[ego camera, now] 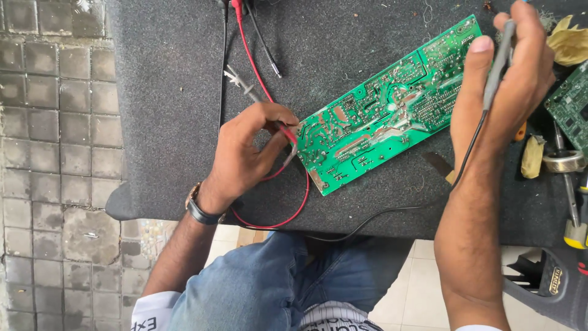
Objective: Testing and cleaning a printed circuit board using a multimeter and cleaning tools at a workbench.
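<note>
1. Green board (pixel 389 110) is lying solder-side up on the mat (pixel 171 92).
2. Left hand (pixel 248 153) is pinching the red probe (pixel 290 140) at the board's left end.
3. Right hand (pixel 505 92) is pinching the grey probe (pixel 497 64) over the board's right end; whether its tip is touching cannot be told.

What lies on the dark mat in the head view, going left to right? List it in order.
Left hand pinching the red probe → green circuit board → right hand holding the grey probe → second green board at the right edge.
</note>
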